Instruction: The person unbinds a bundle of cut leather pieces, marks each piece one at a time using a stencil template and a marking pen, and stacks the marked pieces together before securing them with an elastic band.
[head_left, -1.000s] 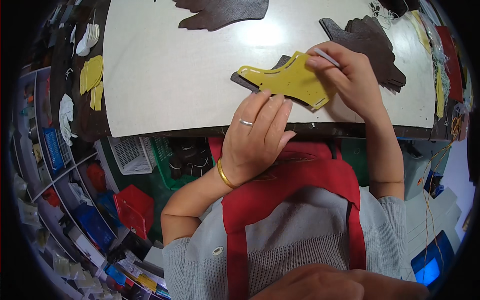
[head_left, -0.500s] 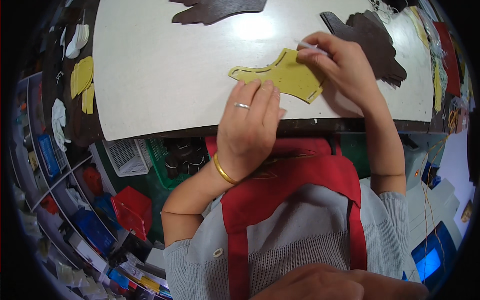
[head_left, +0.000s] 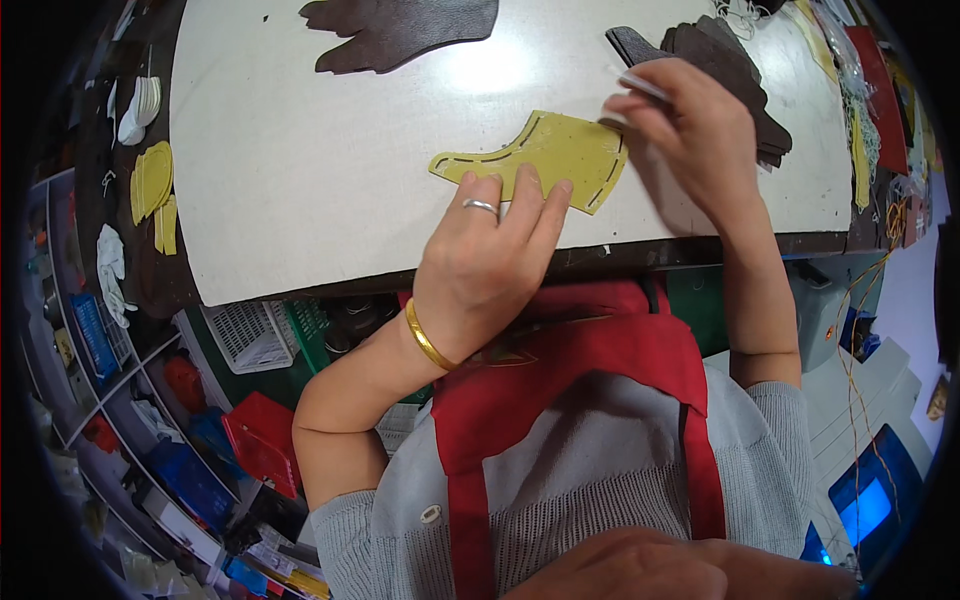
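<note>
Yellow template [head_left: 565, 150], flat | left hand [head_left: 487, 240]: fingers apart, pressing, presumably to steady it | right hand [head_left: 697, 128]: clamped on slim tool [head_left: 645, 87]

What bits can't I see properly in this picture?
In the head view:
Lower edge of the yellow template: partly hidden by the left hand.
Anything under the template: covered by it.
Part of the pale stick: hidden by the right hand.
Top of the far brown piece: cut off by the picture's upper edge.

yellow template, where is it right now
In the head view, the yellow template lies near the middle of the white tabletop, under the left hand's fingertips, with the right hand off its right end.
</note>
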